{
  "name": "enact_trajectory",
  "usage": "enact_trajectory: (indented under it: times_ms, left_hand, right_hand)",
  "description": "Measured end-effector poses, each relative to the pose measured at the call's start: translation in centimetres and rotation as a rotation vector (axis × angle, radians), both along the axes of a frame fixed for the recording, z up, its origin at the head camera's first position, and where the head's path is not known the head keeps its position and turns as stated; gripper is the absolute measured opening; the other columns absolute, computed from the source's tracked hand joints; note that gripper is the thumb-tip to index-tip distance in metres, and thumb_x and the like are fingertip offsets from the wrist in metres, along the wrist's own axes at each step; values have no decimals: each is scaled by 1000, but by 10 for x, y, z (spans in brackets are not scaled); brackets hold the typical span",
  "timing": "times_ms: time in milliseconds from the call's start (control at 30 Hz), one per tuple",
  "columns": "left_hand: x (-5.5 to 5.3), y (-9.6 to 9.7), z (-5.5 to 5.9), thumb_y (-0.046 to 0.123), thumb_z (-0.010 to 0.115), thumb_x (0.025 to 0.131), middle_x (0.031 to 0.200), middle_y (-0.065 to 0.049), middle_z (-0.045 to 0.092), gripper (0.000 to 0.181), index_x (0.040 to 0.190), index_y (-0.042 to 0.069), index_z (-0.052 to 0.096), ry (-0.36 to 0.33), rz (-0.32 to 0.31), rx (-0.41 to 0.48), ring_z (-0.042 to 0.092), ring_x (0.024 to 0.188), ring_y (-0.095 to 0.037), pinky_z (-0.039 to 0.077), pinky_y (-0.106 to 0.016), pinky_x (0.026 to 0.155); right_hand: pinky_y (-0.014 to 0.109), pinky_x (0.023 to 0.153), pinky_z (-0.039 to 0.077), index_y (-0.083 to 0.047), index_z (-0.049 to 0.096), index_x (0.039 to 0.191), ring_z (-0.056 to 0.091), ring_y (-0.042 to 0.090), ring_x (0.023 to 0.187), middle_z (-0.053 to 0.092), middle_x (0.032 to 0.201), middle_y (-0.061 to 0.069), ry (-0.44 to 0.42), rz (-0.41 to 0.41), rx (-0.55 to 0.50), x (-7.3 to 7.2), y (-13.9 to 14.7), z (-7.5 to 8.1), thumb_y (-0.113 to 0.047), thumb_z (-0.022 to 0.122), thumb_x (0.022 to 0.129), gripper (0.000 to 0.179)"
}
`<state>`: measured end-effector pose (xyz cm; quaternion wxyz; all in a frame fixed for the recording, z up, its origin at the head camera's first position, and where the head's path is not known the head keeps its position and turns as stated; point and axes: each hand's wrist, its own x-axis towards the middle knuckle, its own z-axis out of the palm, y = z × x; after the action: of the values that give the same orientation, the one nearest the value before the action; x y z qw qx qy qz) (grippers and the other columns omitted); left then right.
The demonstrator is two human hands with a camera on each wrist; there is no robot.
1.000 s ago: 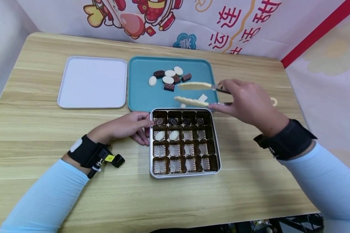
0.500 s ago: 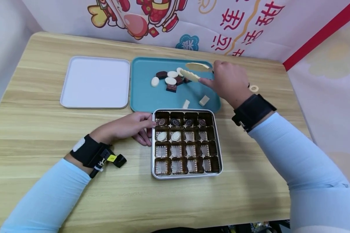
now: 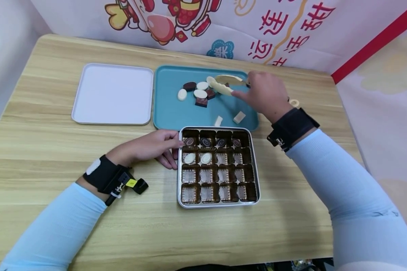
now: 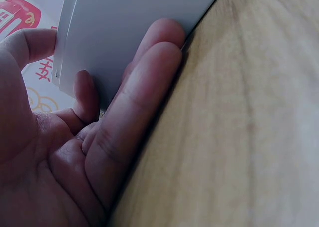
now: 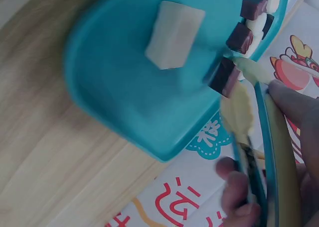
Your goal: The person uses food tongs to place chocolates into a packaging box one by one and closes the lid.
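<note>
Right hand [image 3: 266, 92] fingers clenched round tongs [image 3: 221, 89], tips at a brown block [image 5: 224, 77] on the blue tray [image 3: 176, 116]; can't tell if they pinch it. Left hand [image 3: 152, 146] fingers, relaxed, rest against the compartmented box's [image 3: 220, 206] left side.

Choc [image 3: 227, 85] part. behind tongs [image 3: 222, 89], banner [image 3: 239, 30] cropped

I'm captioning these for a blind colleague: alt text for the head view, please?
A person's right hand holds tongs by chocolates on a blue tray, while the left hand touches a box with six of sixteen slots filled. A white tray lies left of the blue one, on a wood-grain table.
</note>
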<state>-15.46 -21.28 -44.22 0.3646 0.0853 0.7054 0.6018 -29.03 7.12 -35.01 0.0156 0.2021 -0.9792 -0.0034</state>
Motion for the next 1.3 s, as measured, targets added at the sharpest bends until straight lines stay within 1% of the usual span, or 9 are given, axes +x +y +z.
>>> enact_trajectory:
  times_ms: [167, 267, 467, 633, 767, 1000, 1100, 1200, 1300]
  left_hand:
    - [-1, 2, 4, 32, 46, 99, 88, -23, 64, 34, 95, -2, 45, 0, 1, -9, 67, 75, -36, 63, -43, 65]
    - [0, 1, 3, 31, 45, 99, 89, -22, 63, 34, 95, -2, 45, 0, 2, -7, 67, 75, -36, 63, -43, 65]
    - [0, -1, 0, 31, 46, 99, 90, -21, 62, 36, 94, -5, 45, -6, 16, -3, 67, 75, -37, 63, -43, 66]
    - [0, 1, 0, 32, 47, 99, 91, -22, 62, 37, 95, -5, 45, -4, 14, 0, 67, 75, -37, 63, -43, 66]
    - [0, 1, 0, 34, 47, 98, 91, -22, 62, 38, 95, -4, 45, -5, 11, 1, 67, 76, -37, 63, -44, 66]
    - [-1, 1, 0, 35, 47, 98, 90, -23, 63, 37, 96, -2, 46, -2, 3, -2, 67, 76, -36, 63, -43, 66]
    - [-2, 1, -1, 35, 47, 98, 89, -23, 64, 37, 95, -2, 46, 2, 4, -3, 67, 76, -36, 63, -43, 65]
    - [-2, 1, -1, 35, 47, 98, 89, -23, 64, 37, 95, -2, 46, -1, 4, -6, 67, 76, -36, 63, -43, 65]
    - [-1, 1, -1, 35, 47, 98, 89, -23, 64, 37, 96, -3, 46, -6, 2, -8, 67, 76, -36, 63, -43, 65]
  right_hand:
    - [33, 38, 31, -6, 55, 86, 44, 23, 53, 53, 69, 8, 164, 66, -58, 13, 21, 0, -67, 53, 81, 62]
    - [34, 38, 33, -5, 58, 87, 45, 24, 52, 55, 68, 9, 216, 78, -72, 20, 33, 0, -67, 55, 80, 63]
    - [31, 37, 23, -7, 53, 74, 38, 22, 48, 42, 57, 5, 152, 57, -66, 25, 45, -5, -62, 62, 79, 56]
    - [30, 38, 21, -8, 44, 68, 35, 22, 49, 37, 58, 5, 83, 14, -62, 23, 48, -8, -65, 58, 79, 60]
    - [32, 39, 28, -7, 48, 75, 41, 24, 53, 44, 63, 7, 80, -12, -50, 18, 39, -3, -69, 55, 78, 63]
    - [33, 37, 31, -3, 55, 87, 46, 24, 53, 52, 69, 9, 182, 77, 63, 10, 9, -6, -67, 56, 79, 64]
    - [35, 38, 36, -1, 58, 99, 49, 26, 54, 61, 80, 13, 181, 88, 119, 4, 0, -9, -61, 57, 83, 62]
    - [37, 40, 39, 0, 57, 107, 51, 28, 57, 63, 89, 16, 137, 65, 151, 0, -4, -11, -57, 54, 87, 60]
    - [37, 41, 38, -2, 56, 102, 50, 28, 59, 59, 83, 14, 101, 33, 115, -2, -3, -12, -56, 54, 88, 56]
